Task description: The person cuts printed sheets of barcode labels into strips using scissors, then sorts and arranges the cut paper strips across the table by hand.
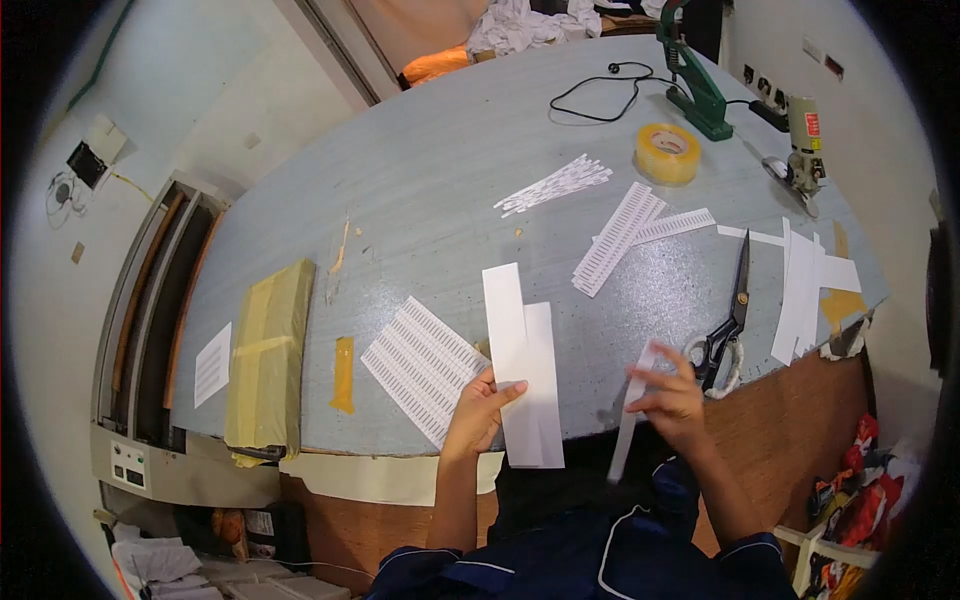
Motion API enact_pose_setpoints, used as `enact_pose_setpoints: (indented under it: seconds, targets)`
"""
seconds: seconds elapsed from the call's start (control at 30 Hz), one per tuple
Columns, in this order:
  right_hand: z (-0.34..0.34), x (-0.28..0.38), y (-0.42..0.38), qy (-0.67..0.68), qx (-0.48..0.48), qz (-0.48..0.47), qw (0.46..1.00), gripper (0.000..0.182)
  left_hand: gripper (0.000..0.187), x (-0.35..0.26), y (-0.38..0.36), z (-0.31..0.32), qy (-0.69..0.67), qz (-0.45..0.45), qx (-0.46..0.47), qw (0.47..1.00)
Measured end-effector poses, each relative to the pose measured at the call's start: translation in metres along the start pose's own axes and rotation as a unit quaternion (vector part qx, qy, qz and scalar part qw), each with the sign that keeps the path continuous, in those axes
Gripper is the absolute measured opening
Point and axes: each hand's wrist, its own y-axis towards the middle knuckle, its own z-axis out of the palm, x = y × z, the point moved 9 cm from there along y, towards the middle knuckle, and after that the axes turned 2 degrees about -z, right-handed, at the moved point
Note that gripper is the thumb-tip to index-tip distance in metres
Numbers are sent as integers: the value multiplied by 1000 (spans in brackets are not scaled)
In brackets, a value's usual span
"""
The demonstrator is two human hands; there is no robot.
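Observation:
My left hand [478,412] grips two overlapping white paper strips [526,370], thumb on top, near the table's front edge. Between the fingers of my right hand [668,398] hangs a narrow white paper strip [628,425], slightly blurred. Black-handled scissors [735,320] lie just beyond my right hand, blades pointing away. Left of my left hand rests a printed label sheet [420,370], its near corner partly behind the hand. Farther off are cut printed strips [615,240] and a fanned pile of thin strips [555,185].
A roll of tape [668,155], a green press [697,95] and a cutting machine [803,155] stand at the far right. White paper pieces [800,290] lie at the right edge. On the left are a tape-wrapped package [268,360] and a long machine with rollers [165,330].

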Motion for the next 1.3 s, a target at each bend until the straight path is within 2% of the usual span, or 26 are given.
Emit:
enact_pose_setpoints:
  seconds: [0.03,0.1,0.17,0.2,0.23,0.3,0.33,0.37,0.4,0.83,0.9,1.03,1.1,1.13,1.17,1.2,1.23,1.3]
  targets:
    - [-8,8,10,0,-1,-3,1000,16,33,5,1,2,10,-13,13,1000]
    - [-29,14,26,50,-82,38,995,17,33,14,5,6,28,-8,25,999]
    - [-19,13,34,88,-71,26,993,15,34,29,9,15,41,-45,37,998]
    - [-7,12,42,295,-84,63,950,15,35,29,10,25,42,-40,52,997]
    - [6,11,46,488,-95,99,862,15,35,31,12,27,41,-42,56,997]
    - [23,4,46,444,-73,134,883,16,34,38,11,36,27,-62,96,993]
    - [29,1,48,303,-54,127,943,16,34,39,12,39,29,-63,101,992]
    - [33,-2,52,155,-33,116,981,16,33,41,11,39,28,-72,96,992]
    - [36,-2,52,84,-34,101,991,17,33,42,11,38,27,-79,90,992]
    - [40,2,50,18,-36,91,995,25,36,48,-1,60,-76,-123,149,978]
    - [41,1,50,16,-29,90,995,25,33,51,-1,60,40,-115,132,984]
    - [43,1,49,5,1,74,997,28,32,58,-1,64,51,-95,156,982]
    - [27,-16,47,202,-105,141,963,33,29,59,-1,61,3,-113,132,985]
    - [24,-15,48,203,-105,142,963,33,29,60,0,59,2,-114,131,985]
    - [31,-27,41,352,-102,231,901,32,29,60,3,54,-1,-103,121,987]
    - [43,-36,33,488,-97,312,809,34,29,58,4,50,-5,-93,111,989]
    - [41,-40,28,487,-98,312,810,34,29,58,4,50,-6,-94,112,989]
    - [71,-42,4,565,10,409,716,31,28,53,3,53,-8,-83,121,989]
